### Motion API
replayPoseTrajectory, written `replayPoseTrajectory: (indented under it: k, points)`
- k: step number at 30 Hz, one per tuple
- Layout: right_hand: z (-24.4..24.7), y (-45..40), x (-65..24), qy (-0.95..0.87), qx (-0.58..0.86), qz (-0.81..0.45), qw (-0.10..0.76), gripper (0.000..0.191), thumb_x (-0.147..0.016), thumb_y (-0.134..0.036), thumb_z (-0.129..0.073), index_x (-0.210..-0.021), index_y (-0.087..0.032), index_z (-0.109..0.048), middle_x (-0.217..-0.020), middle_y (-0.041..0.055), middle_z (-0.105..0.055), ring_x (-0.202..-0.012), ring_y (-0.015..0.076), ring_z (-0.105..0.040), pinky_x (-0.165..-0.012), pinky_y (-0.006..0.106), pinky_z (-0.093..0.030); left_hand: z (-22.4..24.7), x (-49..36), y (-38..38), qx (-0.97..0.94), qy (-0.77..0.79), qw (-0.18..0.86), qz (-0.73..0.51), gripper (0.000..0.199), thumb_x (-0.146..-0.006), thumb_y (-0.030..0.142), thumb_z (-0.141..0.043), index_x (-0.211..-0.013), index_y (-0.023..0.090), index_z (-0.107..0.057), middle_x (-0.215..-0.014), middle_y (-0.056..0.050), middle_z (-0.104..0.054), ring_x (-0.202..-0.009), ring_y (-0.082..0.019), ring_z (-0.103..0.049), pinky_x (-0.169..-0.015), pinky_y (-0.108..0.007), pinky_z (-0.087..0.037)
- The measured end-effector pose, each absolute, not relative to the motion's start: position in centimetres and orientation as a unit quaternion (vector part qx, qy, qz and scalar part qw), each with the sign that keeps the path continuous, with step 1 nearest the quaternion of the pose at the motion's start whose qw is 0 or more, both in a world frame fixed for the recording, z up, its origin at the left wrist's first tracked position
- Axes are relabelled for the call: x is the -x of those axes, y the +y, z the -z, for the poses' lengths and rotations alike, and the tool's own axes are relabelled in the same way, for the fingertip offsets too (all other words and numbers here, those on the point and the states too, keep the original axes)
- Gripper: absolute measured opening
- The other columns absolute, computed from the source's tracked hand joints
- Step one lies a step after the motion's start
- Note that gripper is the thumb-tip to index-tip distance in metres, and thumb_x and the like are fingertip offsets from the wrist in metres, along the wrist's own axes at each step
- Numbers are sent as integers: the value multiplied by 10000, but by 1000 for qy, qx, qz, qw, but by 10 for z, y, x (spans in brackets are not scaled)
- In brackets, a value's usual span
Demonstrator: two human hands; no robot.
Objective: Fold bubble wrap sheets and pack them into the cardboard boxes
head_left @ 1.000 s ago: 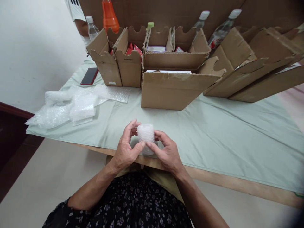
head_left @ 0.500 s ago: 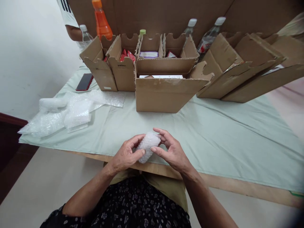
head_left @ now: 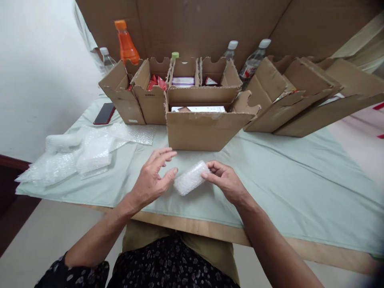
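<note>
Head view, near to far: wooden front edge of the desk (head_left: 192,221) runs along the bottom, w/ pale green cloth (head_left: 279,196) over the top. Just past that edge is the bubble-wrap roll (head_left: 192,179), tilted, one end toward the left hand (head_left: 154,176), the other up in the right hand (head_left: 226,180). Prob. light; outside looks soft & squashy, a bit slick as plastic film goes. Can't tell what, if anything, is inside, so fragility & core stiffness unknown. Best hold is prob. round the middle or at an end, w/ light pressure so the bubbles don't pop & the layers don't slip. Whether its low end touches the cloth isn't clear.

Hands: right one pinches the upper end btwn thumb & fingers, narrow grip. Left one is wide, fingers spread, holding nothing, thumb just beside the roll's low end.

Further off, more loose bubble wrap (head_left: 94,154) lies to the left, w/ a phone (head_left: 104,114) behind it. Then the front cardboard box (head_left: 195,132), w/ other boxes behind, & an orange bottle (head_left: 128,47) at the back
</note>
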State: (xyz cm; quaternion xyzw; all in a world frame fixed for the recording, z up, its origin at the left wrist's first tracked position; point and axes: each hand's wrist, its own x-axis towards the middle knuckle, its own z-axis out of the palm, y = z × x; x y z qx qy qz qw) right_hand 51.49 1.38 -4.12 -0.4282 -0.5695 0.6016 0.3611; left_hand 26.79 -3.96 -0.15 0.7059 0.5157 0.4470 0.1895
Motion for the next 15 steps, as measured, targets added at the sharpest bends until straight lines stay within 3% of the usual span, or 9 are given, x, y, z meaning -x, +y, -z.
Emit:
replayPoseTrajectory:
  k: [3,7,11,15]
  points:
    - [50,16,-516,-539,434,-623,365,417,-718,-543,-875,-869,-196,-701,-815,24,-725,-735,152,-634,-736,304,-533,-21,-273,-7,-732,493,76,-463,406,-936,214,-641,-1341,235,-653,-1482,-125,-592,-1129,-230,-689,-948,-392,-617]
    - [57,16,-518,-530,434,-628,369,419,-724,-544,-877,-868,-192,-701,-798,18,-715,-713,140,-620,-713,286,-520,-38,-280,50,-733,494,35,-466,535,-898,178,-640,-1428,234,-593,-1559,-109,-529,-1205,-258,-677,-980,-388,-605]
    - [58,17,-526,-531,441,-621,371,445,-719,-579,-871,-853,-196,-688,-788,22,-709,-710,148,-623,-672,281,-518,-39,-280,85,-727,535,-13,-429,408,-885,123,-599,-1281,182,-674,-1340,-103,-665,-1121,-252,-703,-952,-383,-600]
    - [55,18,-533,-535,431,-622,374,460,-725,-595,-873,-858,-195,-687,-788,19,-707,-714,147,-630,-680,282,-528,-40,-282,67,-720,550,-68,-418,288,-913,110,-552,-1140,203,-705,-1128,-55,-707,-986,-212,-704,-869,-341,-593]
